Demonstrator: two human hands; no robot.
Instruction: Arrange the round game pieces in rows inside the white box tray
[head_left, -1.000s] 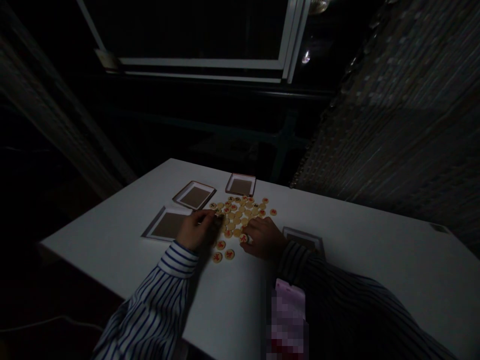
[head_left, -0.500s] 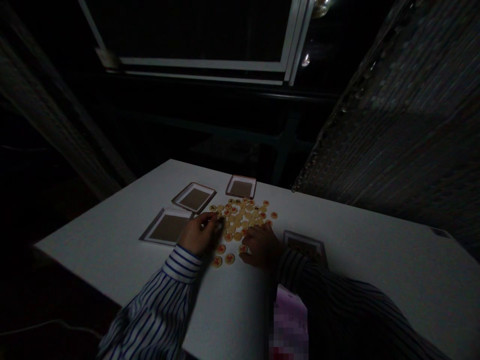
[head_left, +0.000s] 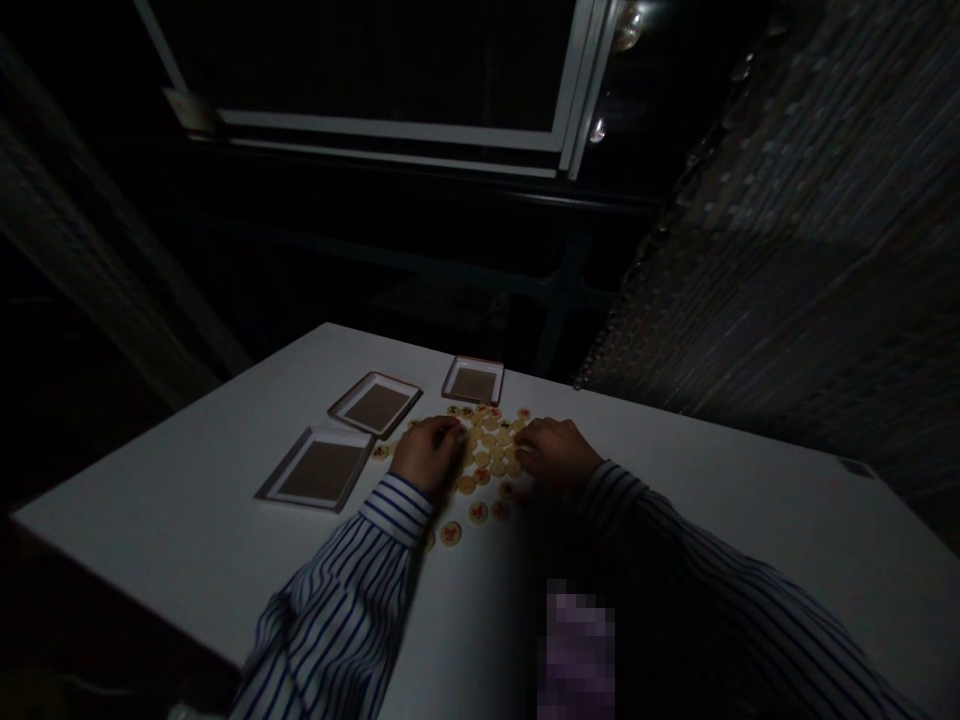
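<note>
A loose cluster of round, pale Chinese chess pieces (head_left: pixel 490 440) lies on the white table, some blank side up, others showing red or black characters. My left hand (head_left: pixel 427 455) is at the cluster's left side, thumb and fingers closed together; whatever is between them is hidden. On the right side my right hand (head_left: pixel 555 455) reaches in, its fingers curled down at the pieces, and I cannot see what they grip. Several red-marked pieces (head_left: pixel 451 533) lie nearer to me. One black-marked piece (head_left: pixel 380 452) sits left of my left hand.
Three shallow framed trays stand at the left and back: a near tray (head_left: pixel 316 470), a middle tray (head_left: pixel 377 404) and a far tray (head_left: pixel 473 380). The white table (head_left: pixel 712 480) extends right. A bead curtain (head_left: pixel 735 260) hangs beyond its right back edge. The room is dark.
My right hand has moved right and away from me to the cluster's right edge. My left hand has shifted right over the pieces. A black-marked piece now shows beside the near tray.
</note>
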